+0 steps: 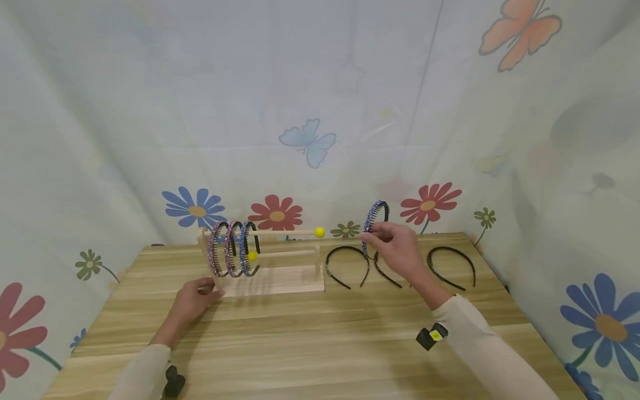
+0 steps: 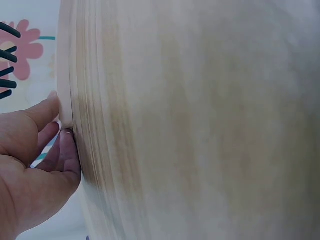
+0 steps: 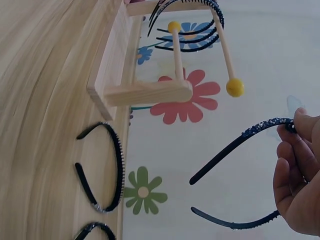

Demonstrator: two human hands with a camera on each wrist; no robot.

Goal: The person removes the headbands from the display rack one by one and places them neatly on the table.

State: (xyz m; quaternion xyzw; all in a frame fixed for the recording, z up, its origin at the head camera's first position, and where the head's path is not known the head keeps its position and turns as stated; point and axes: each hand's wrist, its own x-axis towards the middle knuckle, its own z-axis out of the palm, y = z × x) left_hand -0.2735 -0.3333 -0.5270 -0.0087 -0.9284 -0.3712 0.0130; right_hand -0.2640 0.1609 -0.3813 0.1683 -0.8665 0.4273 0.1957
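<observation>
My right hand (image 1: pixel 397 250) pinches a headband with blue glitter (image 1: pixel 370 216) between thumb and fingers, raised over the table's right half. In the right wrist view its two dark ends (image 3: pixel 217 160) point toward the rack. A wooden headband rack (image 1: pixel 280 282) with yellow-tipped rods stands left of centre. Three glittery headbands hang at its left end, two pinkish (image 1: pixel 214 253) and one blue (image 1: pixel 244 250). At the rack's front left corner, my left hand (image 1: pixel 192 300) grips the base edge, thumb on top, as the left wrist view (image 2: pixel 40 155) of the hand shows.
Three dark headbands lie on the table to the right of the rack: a near one (image 1: pixel 345 248), one partly behind my right hand (image 1: pixel 385 272), and one farther right (image 1: pixel 452 250). A flowered cloth (image 1: pixel 310 183) hangs behind the wood-grain table (image 1: pixel 280 344).
</observation>
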